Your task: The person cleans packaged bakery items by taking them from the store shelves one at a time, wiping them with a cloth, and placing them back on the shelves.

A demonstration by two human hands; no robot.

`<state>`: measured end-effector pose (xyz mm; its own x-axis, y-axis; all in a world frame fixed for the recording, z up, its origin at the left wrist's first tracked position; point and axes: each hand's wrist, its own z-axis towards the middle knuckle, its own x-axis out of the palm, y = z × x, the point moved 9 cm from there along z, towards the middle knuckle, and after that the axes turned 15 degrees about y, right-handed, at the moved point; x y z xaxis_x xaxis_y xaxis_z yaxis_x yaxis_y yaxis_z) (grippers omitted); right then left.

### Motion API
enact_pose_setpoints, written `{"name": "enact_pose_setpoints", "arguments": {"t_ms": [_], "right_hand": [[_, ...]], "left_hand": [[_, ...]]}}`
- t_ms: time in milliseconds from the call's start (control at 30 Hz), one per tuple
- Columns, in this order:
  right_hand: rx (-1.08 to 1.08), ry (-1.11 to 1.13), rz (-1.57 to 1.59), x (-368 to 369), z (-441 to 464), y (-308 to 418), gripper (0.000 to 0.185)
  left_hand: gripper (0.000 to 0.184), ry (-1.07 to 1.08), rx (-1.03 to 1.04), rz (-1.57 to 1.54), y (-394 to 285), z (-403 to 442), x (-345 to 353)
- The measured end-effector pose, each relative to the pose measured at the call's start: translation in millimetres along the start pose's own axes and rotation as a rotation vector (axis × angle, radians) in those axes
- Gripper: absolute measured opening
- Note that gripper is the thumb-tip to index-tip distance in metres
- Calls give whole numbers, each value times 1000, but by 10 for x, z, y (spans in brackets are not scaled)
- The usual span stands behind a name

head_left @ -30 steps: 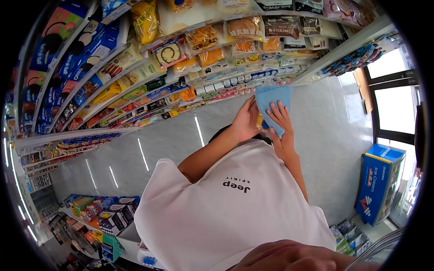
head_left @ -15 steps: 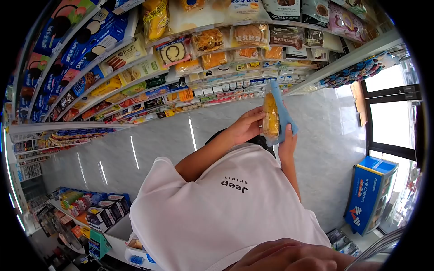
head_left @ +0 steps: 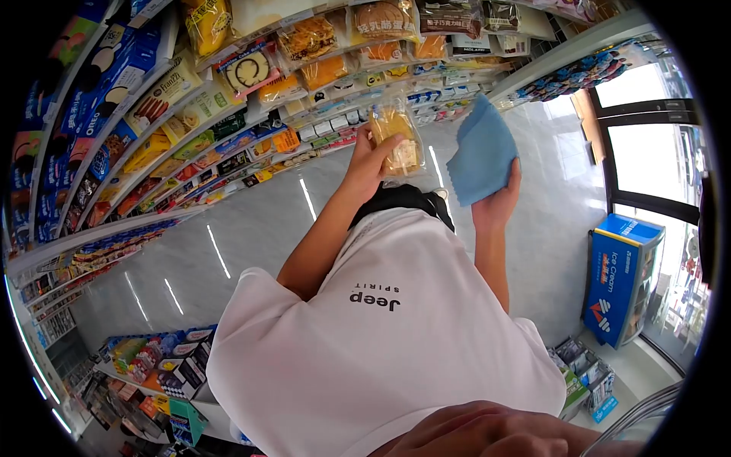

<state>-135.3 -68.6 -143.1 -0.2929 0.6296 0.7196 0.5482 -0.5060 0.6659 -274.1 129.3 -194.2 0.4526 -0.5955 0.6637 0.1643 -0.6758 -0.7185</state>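
Note:
My left hand (head_left: 371, 162) grips a clear-wrapped packaged pastry (head_left: 401, 145), thumb across its front and fingers at its edge. The pastry is yellow-brown, and its wrapper is held upright before the snack shelves. To the right, my right hand (head_left: 496, 199) is closed on the lower right edge of a light-blue cloth (head_left: 485, 152). The cloth has a zigzag edge and hangs spread out, apart from the pastry. Part of my right hand's fingers is hidden behind the cloth.
Curved-looking shelves hold packaged cakes (head_left: 308, 36) and blue Oreo boxes (head_left: 99, 99). A grey tiled floor (head_left: 259, 213) lies below. At right stand a blue ice cream freezer (head_left: 615, 278) and glass doors (head_left: 651, 164). Boxed goods (head_left: 183, 365) sit on a counter at lower left.
My left hand has moved left with the packaged pastry, turning its front towards me. My right hand has drawn the blue cloth away from it, and the cloth now hangs spread open.

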Motion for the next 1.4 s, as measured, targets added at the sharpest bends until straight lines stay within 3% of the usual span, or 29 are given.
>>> {"name": "enact_pose_setpoints", "arguments": {"t_ms": [167, 267, 367, 500, 700, 800, 900, 967, 1167, 1267, 1333, 1400], "right_hand": [[-21, 76, -442, -44, -17, -23, 51], [-492, 686, -1352, 1025, -151, 23, 45], [-552, 777, -1702, 1252, -268, -239, 52], [-418, 887, -1561, 1165, -433, -383, 54], [-450, 681, -1505, 1205, -92, -139, 50], [-430, 929, -1642, 1282, -298, -335, 47], [-418, 842, -1568, 1202, -193, -252, 46], [-429, 714, -1515, 1134, -36, -178, 45], [-410, 879, -1691, 1241, -249, -326, 48], [-394, 979, -1771, 1220, -415, -415, 55], [-380, 1002, -1796, 1201, -455, -464, 57], [-438, 817, -1736, 1126, -336, -404, 58]], "left_hand": [[56, 166, -178, 67, 57, -77, 273], [61, 247, -180, 103, 105, -112, 469], [66, 292, -144, 59, 142, -115, 556], [71, 232, -151, 50, 164, -114, 443], [74, 365, -133, 177, 151, -164, 611], [80, 292, -81, 245, 188, -102, 442], [79, 359, -28, 365, 223, -77, 457], [74, 321, -102, 203, 109, -120, 608], [61, 78, -147, -270, 190, 3, 312], [61, 79, -161, -497, 248, 89, 146], [51, 32, -107, -428, 129, 54, 187], [46, -41, -107, -347, 84, -8, 223]]}}
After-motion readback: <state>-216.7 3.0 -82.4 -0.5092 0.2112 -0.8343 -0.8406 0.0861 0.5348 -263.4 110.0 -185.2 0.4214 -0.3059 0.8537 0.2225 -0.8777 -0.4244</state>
